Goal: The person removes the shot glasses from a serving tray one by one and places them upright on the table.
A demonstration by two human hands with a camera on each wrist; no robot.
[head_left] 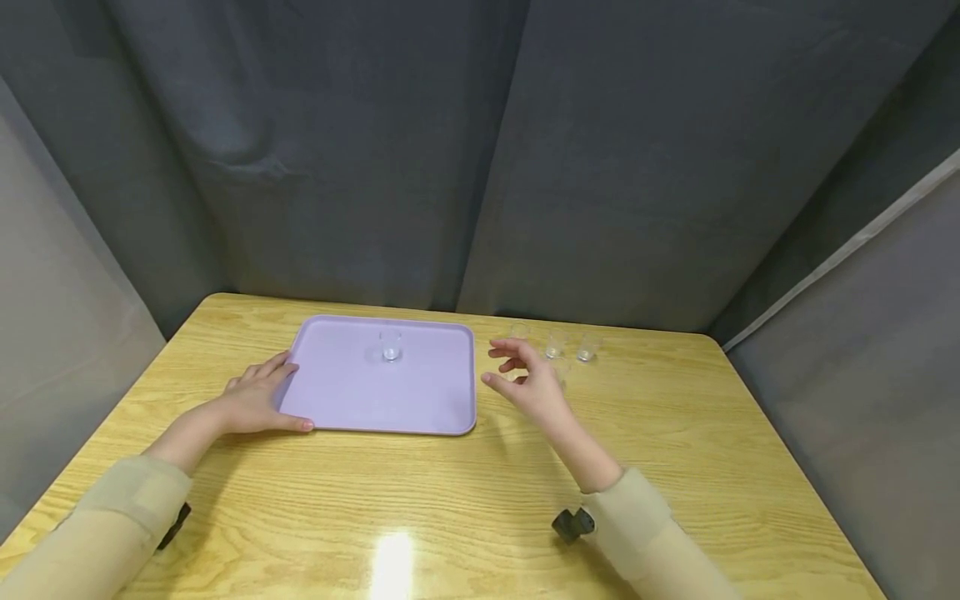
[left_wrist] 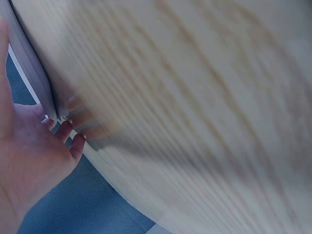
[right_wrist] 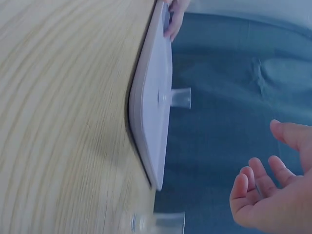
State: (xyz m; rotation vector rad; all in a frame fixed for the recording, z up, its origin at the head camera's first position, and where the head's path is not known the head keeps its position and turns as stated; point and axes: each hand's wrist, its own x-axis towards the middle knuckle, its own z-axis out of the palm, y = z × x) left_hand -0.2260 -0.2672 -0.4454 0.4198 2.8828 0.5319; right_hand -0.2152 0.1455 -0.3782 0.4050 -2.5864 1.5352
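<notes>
The lilac tray (head_left: 435, 392) lies flat on the table, with one small clear cup (head_left: 391, 346) standing upright on it. My left hand (head_left: 255, 400) is spread over the tray's front left corner, thumb along the front rim and fingertips at the left rim. Its fingers touch the tray edge (left_wrist: 34, 63) in the left wrist view. Past the tray's right side, my right hand (head_left: 536, 387) hovers with thumb and fingers apart and nothing between them. Several more clear cups (head_left: 556, 343) stand just behind and beside it, partly hidden by the hand.
The wooden table (head_left: 465, 492) reaches back to a dark grey curtain (head_left: 360, 208). Lighter panels (head_left: 862, 350) close off both sides. In the right wrist view, another clear cup (right_wrist: 168, 222) stands close to the tray's near end.
</notes>
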